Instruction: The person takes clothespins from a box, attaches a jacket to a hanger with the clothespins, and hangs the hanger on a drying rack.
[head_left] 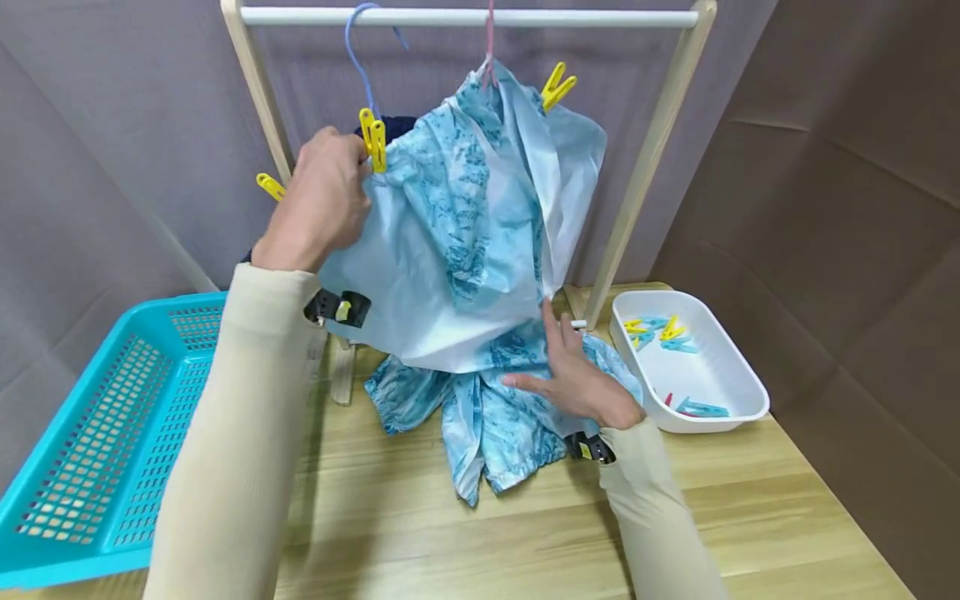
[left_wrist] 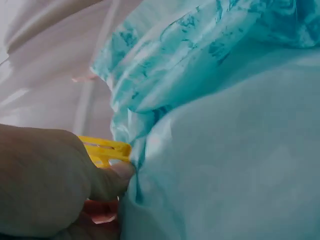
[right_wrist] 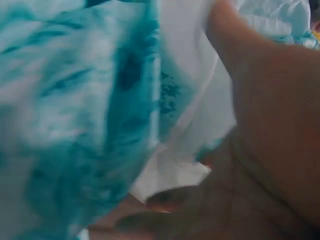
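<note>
A thin blue-and-white patterned garment (head_left: 480, 217) hangs from a pink hanger (head_left: 491, 42) on the rack. Its lower gathered parts droop onto the table. My left hand (head_left: 322, 196) pinches the garment's upper left edge, right beside a yellow clothespin (head_left: 372, 142) clipped there. In the left wrist view, the thumb presses the fabric close under the yellow clothespin (left_wrist: 105, 149); the other fingers are mostly hidden. Lower down, my right hand (head_left: 573, 371) has its fingers spread against the garment's right side. Another yellow clothespin (head_left: 557, 86) sits at the garment's upper right.
A rack with a white bar (head_left: 600, 18) and wooden legs stands at the back. The blue hanger (head_left: 360, 58) holds a dark item behind the garment. A turquoise basket (head_left: 67, 433) is at left; a white tub (head_left: 731, 362) with several clothespins stands at right.
</note>
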